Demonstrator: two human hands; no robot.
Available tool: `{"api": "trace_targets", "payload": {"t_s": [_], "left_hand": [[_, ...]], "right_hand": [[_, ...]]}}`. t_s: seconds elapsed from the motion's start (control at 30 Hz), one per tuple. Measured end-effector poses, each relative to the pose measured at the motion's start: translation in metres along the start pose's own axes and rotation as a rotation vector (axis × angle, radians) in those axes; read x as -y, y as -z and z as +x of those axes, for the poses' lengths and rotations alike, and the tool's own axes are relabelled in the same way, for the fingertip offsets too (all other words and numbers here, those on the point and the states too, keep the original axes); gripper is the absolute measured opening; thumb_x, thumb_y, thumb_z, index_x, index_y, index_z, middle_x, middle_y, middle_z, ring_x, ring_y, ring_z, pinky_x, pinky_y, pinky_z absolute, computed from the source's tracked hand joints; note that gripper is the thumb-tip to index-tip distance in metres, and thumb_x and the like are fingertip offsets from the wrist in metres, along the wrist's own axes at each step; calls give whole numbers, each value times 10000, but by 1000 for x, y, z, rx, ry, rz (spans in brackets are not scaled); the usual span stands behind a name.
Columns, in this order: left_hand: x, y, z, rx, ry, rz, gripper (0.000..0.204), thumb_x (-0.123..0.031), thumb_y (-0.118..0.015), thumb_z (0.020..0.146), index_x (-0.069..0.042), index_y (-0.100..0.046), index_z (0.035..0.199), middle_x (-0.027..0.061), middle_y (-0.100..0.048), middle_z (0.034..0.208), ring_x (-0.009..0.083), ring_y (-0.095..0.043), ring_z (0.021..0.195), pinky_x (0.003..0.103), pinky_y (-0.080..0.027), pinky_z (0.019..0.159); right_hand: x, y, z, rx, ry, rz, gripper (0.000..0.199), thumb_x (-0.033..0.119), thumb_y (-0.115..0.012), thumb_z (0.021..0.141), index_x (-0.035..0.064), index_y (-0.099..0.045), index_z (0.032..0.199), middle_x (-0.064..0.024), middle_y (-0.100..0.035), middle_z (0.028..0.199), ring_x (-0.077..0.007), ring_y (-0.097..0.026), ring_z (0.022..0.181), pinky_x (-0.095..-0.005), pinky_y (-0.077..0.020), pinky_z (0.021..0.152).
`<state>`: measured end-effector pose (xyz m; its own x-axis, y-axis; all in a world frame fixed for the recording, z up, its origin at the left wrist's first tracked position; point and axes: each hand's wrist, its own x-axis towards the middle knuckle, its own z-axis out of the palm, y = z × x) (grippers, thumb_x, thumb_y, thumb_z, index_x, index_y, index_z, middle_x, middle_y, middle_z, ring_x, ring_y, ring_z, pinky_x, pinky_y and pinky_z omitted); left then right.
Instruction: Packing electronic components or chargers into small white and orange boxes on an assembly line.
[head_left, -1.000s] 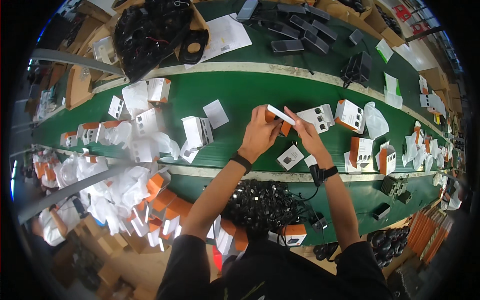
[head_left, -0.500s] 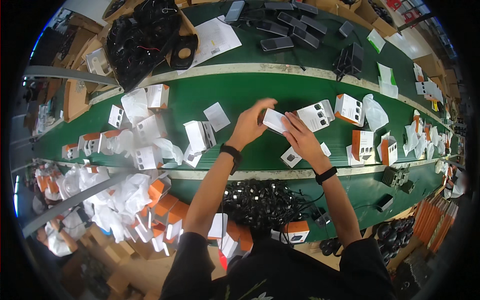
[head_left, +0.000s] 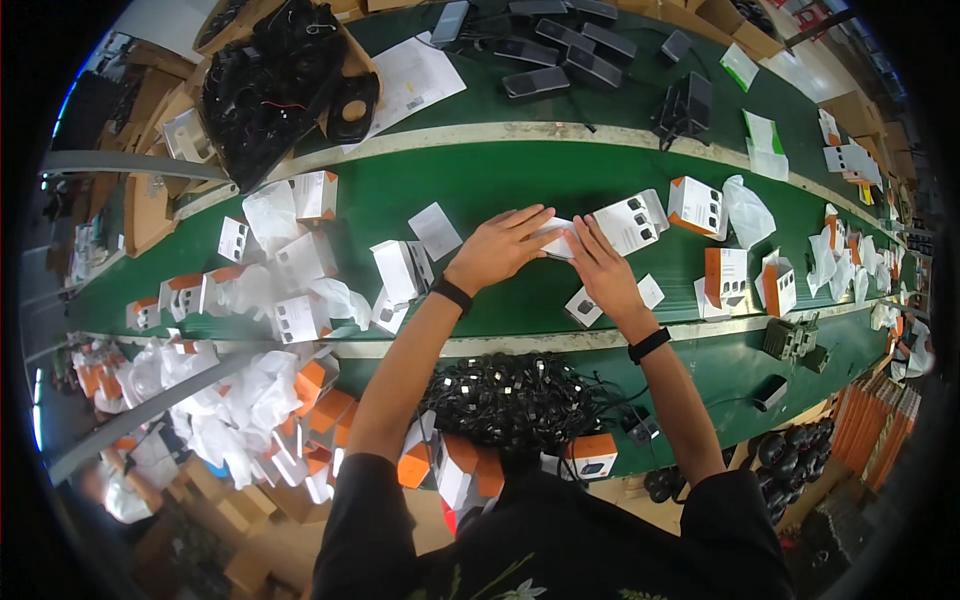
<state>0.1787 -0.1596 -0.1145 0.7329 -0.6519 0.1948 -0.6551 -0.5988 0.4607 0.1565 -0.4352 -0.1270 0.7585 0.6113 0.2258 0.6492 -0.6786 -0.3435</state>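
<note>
A small white box (head_left: 556,241) lies between my two hands over the green belt, mostly covered by fingers. My left hand (head_left: 502,246) is on its left end, fingers laid across the top. From the right, my right hand (head_left: 606,278) grips it with long, nearly straight fingers. The box's underside is hidden. Just beyond my right fingertips lies a white box with dark product pictures (head_left: 630,225). Below my right hand are a small printed card (head_left: 583,307) and a plain white piece (head_left: 650,291).
Open white cartons (head_left: 400,272) and white plastic bags (head_left: 270,212) lie to the left. Orange-and-white boxes (head_left: 697,208) stand at right. A heap of black cables (head_left: 510,400) sits near my body. Black devices (head_left: 590,65) and a box of black parts (head_left: 265,90) occupy the far shelf.
My left hand's raised fingers have come down over the top of the small white box, covering more of it. My right hand stays on it. The view has shifted slightly.
</note>
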Motion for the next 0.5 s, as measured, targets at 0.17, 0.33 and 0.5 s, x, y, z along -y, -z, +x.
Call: {"api": "trace_targets", "payload": {"t_s": [0.17,0.33,0.5], "left_hand": [[-12,-16,-20,-58,-13,235,594,-200,-688,1050,-147,-546,1624,66,-526,1690,246,-468,1583,463,-391,1301],[-25,-31,-3,-44,-31,313,635,-180,-672,1026,-102,-522,1638,94,-516,1696,245,-448,1601,459,-340,1332],[-30,-40,-2,-28,-53,332,646,-260,-654,1067,-89,-480,1665,99,-482,1719,240,-421,1616,453,-295,1352]], "right_hand": [[21,-2,-4,-35,-10,-34,622,125,-705,1023,13,-509,1603,-218,-450,1703,-413,-442,1582,-480,-475,1241],[9,-9,-18,-27,-39,-211,653,40,-635,989,-39,-468,1615,-214,-437,1720,-401,-397,1617,-486,-424,1280],[0,-12,-26,-11,-18,-205,683,12,-609,957,-52,-463,1621,-212,-451,1712,-376,-419,1611,-482,-418,1287]]}}
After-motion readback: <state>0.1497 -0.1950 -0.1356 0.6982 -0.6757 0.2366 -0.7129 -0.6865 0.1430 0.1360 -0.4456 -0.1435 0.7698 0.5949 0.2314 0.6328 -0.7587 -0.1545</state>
